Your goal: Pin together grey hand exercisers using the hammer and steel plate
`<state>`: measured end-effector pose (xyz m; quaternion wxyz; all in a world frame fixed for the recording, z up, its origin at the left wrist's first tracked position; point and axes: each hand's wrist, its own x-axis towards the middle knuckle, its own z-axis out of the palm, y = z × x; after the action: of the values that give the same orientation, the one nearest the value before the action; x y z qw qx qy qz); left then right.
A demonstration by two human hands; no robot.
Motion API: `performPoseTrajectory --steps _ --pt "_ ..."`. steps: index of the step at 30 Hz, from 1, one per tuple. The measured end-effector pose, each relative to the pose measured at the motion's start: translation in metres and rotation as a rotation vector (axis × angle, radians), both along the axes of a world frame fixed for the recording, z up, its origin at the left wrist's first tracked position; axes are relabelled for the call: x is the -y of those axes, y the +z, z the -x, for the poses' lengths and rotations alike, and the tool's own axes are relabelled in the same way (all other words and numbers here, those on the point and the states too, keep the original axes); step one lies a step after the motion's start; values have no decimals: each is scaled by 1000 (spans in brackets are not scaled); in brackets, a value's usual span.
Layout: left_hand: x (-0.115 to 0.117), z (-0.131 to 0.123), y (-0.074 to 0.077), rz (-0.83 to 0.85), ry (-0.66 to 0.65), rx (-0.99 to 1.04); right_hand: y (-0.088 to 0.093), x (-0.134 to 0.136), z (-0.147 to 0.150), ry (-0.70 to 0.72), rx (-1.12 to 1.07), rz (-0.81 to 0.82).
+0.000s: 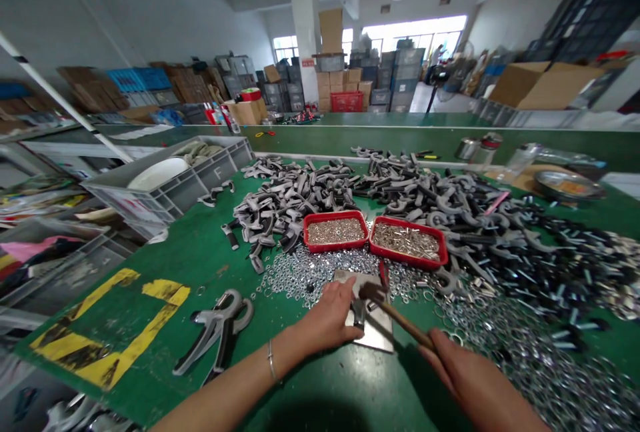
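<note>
In my right hand (pixel 457 362) is a hammer (pixel 407 327), gripped by its wooden handle, its head over a flat metal plate (pixel 377 337). My left hand (pixel 335 312) is closed around a small grey part (pixel 359 312) that rests on the same plate; fingers and hammer hide much of it. Just beyond the plate, a red-handled tool (pixel 383 273) lies among loose silvery rings and nuts (pixel 290 275). Two red trays stand behind these: the left tray (pixel 336 247) holds tiny metal pieces, the right tray (pixel 407 260) short metal pins.
Grey-and-black clamp parts (pixel 310 185) are heaped behind the trays. Joined clamp pieces (pixel 217 332) lie left, near a yellow-taped square (pixel 165 315). Metal rings (pixel 480 332) and black-headed bolts (pixel 540 272) spread rightward. A grey crate (pixel 200 182) stands at the left edge.
</note>
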<state>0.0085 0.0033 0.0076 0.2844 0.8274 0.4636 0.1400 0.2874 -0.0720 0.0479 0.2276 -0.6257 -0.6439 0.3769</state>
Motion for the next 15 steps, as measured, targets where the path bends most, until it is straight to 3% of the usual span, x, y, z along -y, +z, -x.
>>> performPoseTrajectory --steps 6,9,11,12,15 --pt "-2 0 -1 56 35 72 -18 -3 -16 -119 -112 197" --pt "16 -5 1 58 168 209 -25 -8 -22 -194 -29 -36" --pt "34 -12 -1 61 306 359 -29 -15 -13 -212 -16 -255" --pt "42 -15 -5 50 344 431 -30 -19 -3 -199 -72 -284" --pt "59 -21 -24 -64 265 497 -32 -28 36 -40 -422 -12"
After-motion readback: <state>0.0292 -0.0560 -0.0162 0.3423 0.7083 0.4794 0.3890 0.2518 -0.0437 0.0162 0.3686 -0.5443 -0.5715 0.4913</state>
